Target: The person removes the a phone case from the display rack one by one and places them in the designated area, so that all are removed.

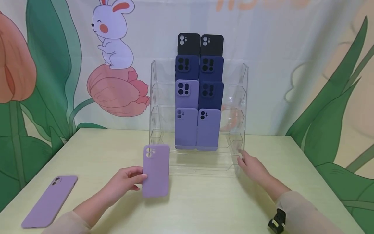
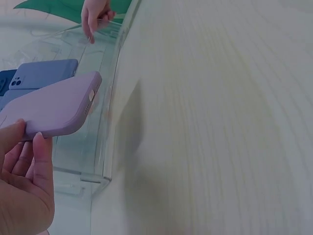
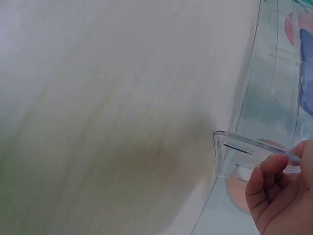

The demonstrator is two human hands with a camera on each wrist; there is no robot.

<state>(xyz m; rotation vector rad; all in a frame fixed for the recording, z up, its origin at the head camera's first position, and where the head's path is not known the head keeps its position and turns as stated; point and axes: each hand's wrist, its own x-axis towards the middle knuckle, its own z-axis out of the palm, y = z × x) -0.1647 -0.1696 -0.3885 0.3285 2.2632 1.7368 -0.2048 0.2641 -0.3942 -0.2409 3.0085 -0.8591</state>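
Head view: at lower centre, the left hand point(image 1: 125, 182) pinches a lilac phone case point(image 1: 156, 170) upright before the clear rack point(image 1: 243, 97). Left wrist view: thumb and fingers point(image 2: 41, 156) clasp the case's edge. Right wrist view: the right hand point(image 3: 281, 196), fingers loosely curled, touches the rack's corner at lower right

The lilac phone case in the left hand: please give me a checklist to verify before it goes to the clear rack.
1. Grip: the left hand pinches the lilac phone case at its left edge, upright. Ok.
2. Rack steadied: the right hand touches the lower right corner of the clear rack. Ok.
3. Free slot: the bottom front tier looks empty. Ok.
4. Orientation: camera cutout is at the top, like the blue-violet cases behind. Ok.
5. Path: nothing lies between case and rack. Ok.
6. Second lilac case lies flat at the table's left edge, near the rim. Whether it may slip, cannot tell.
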